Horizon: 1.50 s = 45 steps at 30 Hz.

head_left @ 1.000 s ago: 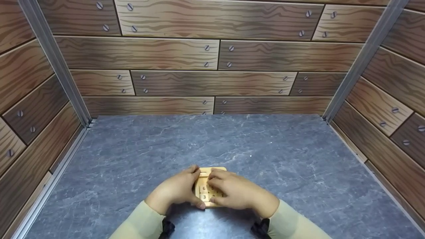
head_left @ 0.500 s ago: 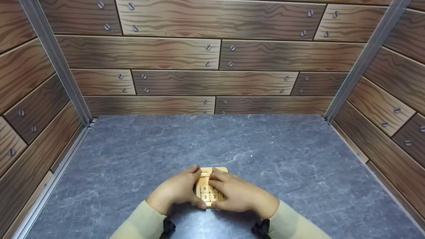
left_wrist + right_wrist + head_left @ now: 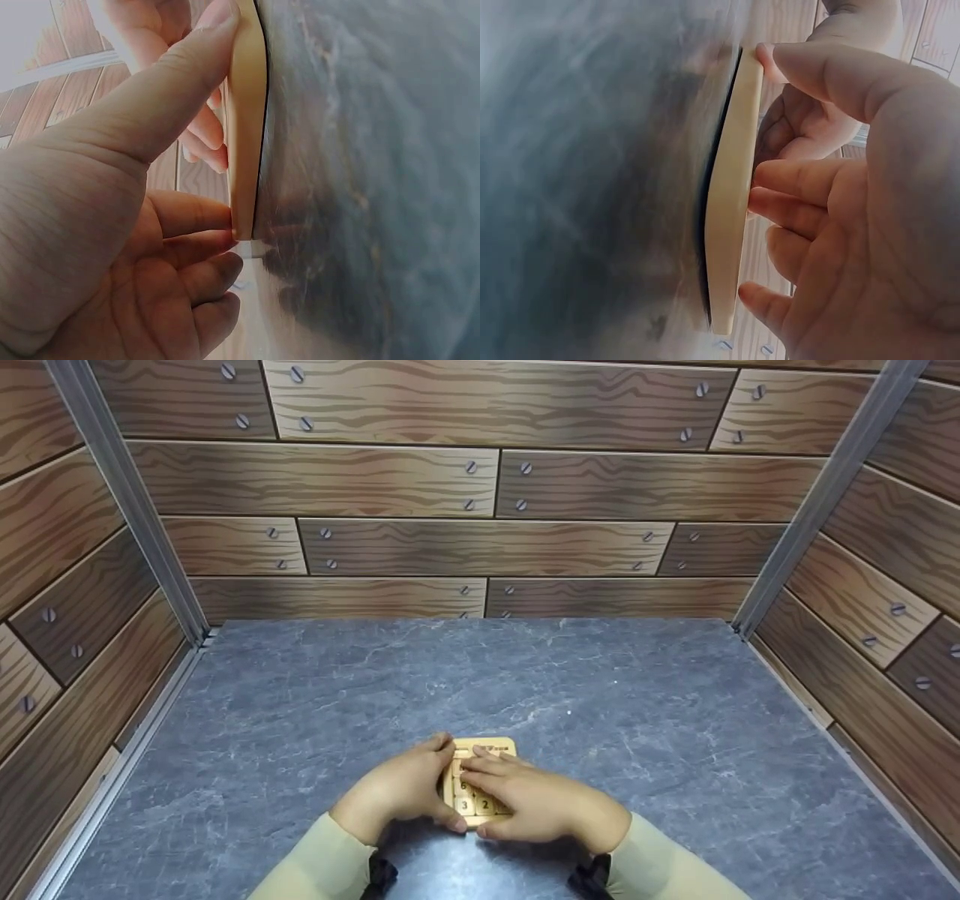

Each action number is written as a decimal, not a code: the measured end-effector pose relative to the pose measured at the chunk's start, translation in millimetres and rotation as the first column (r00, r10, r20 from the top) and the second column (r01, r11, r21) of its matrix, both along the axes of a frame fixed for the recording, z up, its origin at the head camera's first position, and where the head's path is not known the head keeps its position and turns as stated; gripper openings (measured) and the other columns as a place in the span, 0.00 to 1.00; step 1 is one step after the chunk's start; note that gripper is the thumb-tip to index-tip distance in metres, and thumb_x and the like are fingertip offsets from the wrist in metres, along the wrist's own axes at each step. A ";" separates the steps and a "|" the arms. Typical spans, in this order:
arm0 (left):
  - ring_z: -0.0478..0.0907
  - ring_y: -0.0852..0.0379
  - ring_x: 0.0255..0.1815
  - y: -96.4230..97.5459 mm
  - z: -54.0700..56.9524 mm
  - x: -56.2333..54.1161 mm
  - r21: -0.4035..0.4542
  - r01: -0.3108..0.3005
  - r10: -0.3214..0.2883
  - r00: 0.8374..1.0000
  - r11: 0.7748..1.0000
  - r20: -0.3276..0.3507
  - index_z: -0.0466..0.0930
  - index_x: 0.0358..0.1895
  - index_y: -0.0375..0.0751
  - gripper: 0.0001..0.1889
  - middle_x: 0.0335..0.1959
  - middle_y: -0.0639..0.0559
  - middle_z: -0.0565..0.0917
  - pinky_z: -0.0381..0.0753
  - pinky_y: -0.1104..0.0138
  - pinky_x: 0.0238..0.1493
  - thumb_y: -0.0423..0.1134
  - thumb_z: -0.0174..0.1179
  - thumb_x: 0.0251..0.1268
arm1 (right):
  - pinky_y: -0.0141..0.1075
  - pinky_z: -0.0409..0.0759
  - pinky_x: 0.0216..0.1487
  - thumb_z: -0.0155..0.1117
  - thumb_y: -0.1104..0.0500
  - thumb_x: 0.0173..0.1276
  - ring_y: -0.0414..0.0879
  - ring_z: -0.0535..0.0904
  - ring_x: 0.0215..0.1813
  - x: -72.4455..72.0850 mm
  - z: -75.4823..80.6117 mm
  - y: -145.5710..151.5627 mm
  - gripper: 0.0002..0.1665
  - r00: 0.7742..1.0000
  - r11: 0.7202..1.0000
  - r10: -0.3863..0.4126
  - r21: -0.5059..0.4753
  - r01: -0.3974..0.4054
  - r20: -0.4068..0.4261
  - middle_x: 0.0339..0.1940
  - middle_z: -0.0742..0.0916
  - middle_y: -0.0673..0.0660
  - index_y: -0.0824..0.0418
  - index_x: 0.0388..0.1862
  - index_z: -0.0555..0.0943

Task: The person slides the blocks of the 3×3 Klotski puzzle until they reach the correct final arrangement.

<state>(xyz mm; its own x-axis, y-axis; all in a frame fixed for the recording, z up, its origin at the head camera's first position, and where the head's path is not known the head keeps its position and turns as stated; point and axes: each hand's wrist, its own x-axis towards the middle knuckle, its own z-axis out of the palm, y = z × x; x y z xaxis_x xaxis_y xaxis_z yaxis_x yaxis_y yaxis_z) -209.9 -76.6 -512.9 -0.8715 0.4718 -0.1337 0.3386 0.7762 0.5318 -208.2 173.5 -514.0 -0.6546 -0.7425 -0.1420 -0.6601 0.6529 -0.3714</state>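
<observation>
A pale wooden sliding number puzzle (image 3: 464, 805) lies on the grey table near the front, its tiles 3 and 2 readable in the head view. My left hand (image 3: 405, 784) holds the board's left side, thumb at the near corner and fingertips at the far one. From the right, my right hand (image 3: 546, 799) reaches over the tiles with fairly straight fingers, covering most of them. In the right wrist view its fingertips touch the top of the puzzle (image 3: 731, 180), and the thumb lies at the near edge. The left wrist view shows the puzzle's side wall (image 3: 246, 135) low against the table.
Around the board spreads the grey marbled tabletop (image 3: 480, 675). Wood-patterned panels (image 3: 480, 484) wall it at the back and both sides, with metal posts (image 3: 142, 510) at the back corners. Dark bands (image 3: 379, 874) circle the wrists.
The right hand's fingers have straightened and shifted left over the upper tiles, uncovering printing at the board's far edge. The left hand stays in its hold on the puzzle.
</observation>
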 end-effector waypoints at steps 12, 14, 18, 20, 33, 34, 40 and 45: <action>0.61 0.32 0.93 0.8 0.5 -0.9 -0.014 -0.012 0.012 1.000 1.000 0.021 0.61 0.89 0.29 0.71 0.93 0.32 0.58 0.64 0.42 0.94 0.62 0.91 0.47 | 0.62 0.81 0.83 0.71 0.42 0.78 0.63 0.84 0.78 -7.6 11.7 4.6 0.35 0.962 0.976 -0.205 0.037 0.215 -0.179 0.80 0.85 0.62 0.62 0.74 0.86; 0.61 0.32 0.93 0.9 0.7 -1.3 -0.017 -0.012 0.013 1.000 1.000 0.024 0.61 0.89 0.30 0.71 0.93 0.32 0.58 0.64 0.42 0.94 0.62 0.91 0.47 | 0.62 0.83 0.80 0.71 0.42 0.79 0.63 0.86 0.75 -9.0 12.4 5.3 0.31 0.952 0.967 -0.244 0.029 0.254 -0.183 0.76 0.87 0.62 0.62 0.68 0.89; 0.61 0.31 0.93 0.4 1.0 -2.0 -0.021 -0.008 0.009 1.000 1.000 0.020 0.60 0.89 0.30 0.71 0.93 0.32 0.58 0.65 0.42 0.93 0.62 0.91 0.47 | 0.62 0.85 0.77 0.72 0.43 0.79 0.62 0.88 0.71 -10.5 12.3 5.5 0.26 0.945 0.963 -0.267 -0.005 0.271 -0.190 0.70 0.90 0.62 0.62 0.59 0.92; 0.62 0.31 0.93 0.3 1.1 -1.9 -0.020 -0.008 0.008 1.000 1.000 0.020 0.60 0.89 0.30 0.71 0.93 0.31 0.58 0.65 0.42 0.93 0.62 0.91 0.47 | 0.60 0.86 0.76 0.72 0.43 0.79 0.60 0.89 0.69 -11.1 11.9 5.5 0.23 0.947 0.968 -0.248 -0.015 0.250 -0.205 0.67 0.91 0.60 0.62 0.56 0.93; 0.61 0.32 0.93 0.7 0.0 -2.3 -0.013 -0.005 0.006 0.999 1.000 0.034 0.60 0.89 0.30 0.70 0.93 0.32 0.59 0.64 0.42 0.93 0.62 0.91 0.49 | 0.60 0.81 0.83 0.70 0.44 0.80 0.62 0.85 0.75 -9.5 5.5 3.9 0.27 0.952 0.985 -0.167 0.004 0.173 -0.256 0.70 0.90 0.61 0.64 0.60 0.92; 0.61 0.32 0.93 0.7 0.0 -2.2 -0.013 -0.004 0.005 0.999 1.000 0.032 0.60 0.89 0.30 0.70 0.93 0.32 0.59 0.65 0.42 0.93 0.62 0.91 0.49 | 0.59 0.81 0.83 0.70 0.44 0.80 0.61 0.85 0.75 -9.5 5.1 3.6 0.27 0.953 0.986 -0.159 0.004 0.166 -0.257 0.71 0.89 0.61 0.64 0.61 0.91; 0.61 0.32 0.93 0.3 -0.3 -1.6 -0.016 -0.008 0.009 0.999 1.000 0.033 0.60 0.90 0.30 0.71 0.93 0.31 0.58 0.65 0.41 0.93 0.63 0.91 0.48 | 0.58 0.80 0.84 0.69 0.44 0.79 0.59 0.82 0.78 -10.8 1.2 2.8 0.30 0.960 0.992 -0.125 0.003 0.129 -0.250 0.75 0.88 0.58 0.63 0.70 0.88; 0.62 0.31 0.93 0.2 -1.2 -2.0 -0.012 -0.009 0.009 1.000 1.000 0.025 0.61 0.89 0.30 0.71 0.93 0.31 0.58 0.64 0.41 0.93 0.62 0.91 0.48 | 0.61 0.78 0.85 0.69 0.43 0.79 0.61 0.78 0.81 -10.5 -0.1 3.4 0.36 0.969 0.994 -0.097 0.027 0.106 -0.227 0.79 0.85 0.57 0.60 0.77 0.84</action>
<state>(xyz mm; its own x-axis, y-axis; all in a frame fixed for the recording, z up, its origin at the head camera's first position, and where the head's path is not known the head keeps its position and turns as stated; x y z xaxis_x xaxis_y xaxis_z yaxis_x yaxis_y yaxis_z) -211.9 -76.4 -514.2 -0.8719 0.4625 -0.1609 0.3185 0.7852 0.5310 -218.7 176.9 -514.2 -0.7448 -0.6673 -0.0095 -0.6532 0.7319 -0.1940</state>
